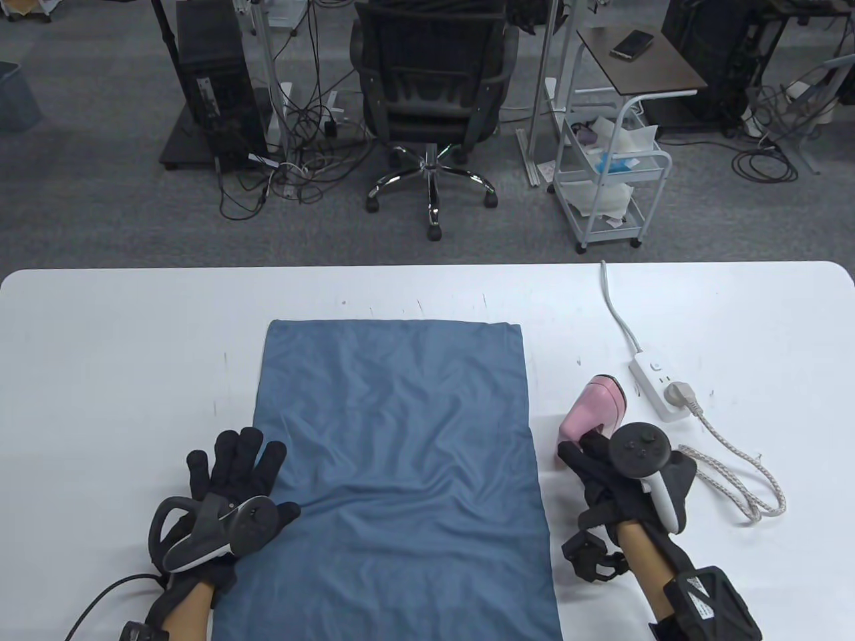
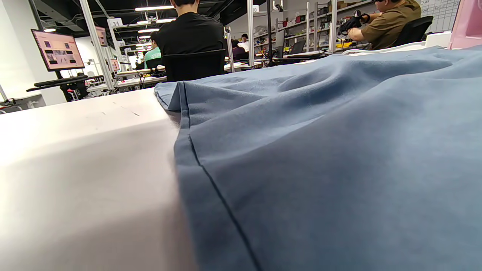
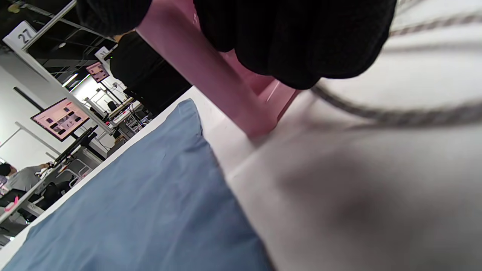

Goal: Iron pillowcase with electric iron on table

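A: Blue wrinkled fabric pillowcase (image 1: 401, 461) is lying flat mid-table, near the front edge; left hand (image 1: 227, 491) is resting spread on its left edge, likely anchoring.

B: Right hand (image 1: 618, 477) is gripping the pink plastic electric iron (image 1: 594, 407) just right of the cloth, plugged in.

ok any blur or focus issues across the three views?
Table view: sharp and evenly lit, soft shadows beside the pillowcase. Left wrist view: near table washed out and soft, far cloth crisper. Right wrist view: worst, with the cord, near table and gloved fingers on the pink iron all smeared.
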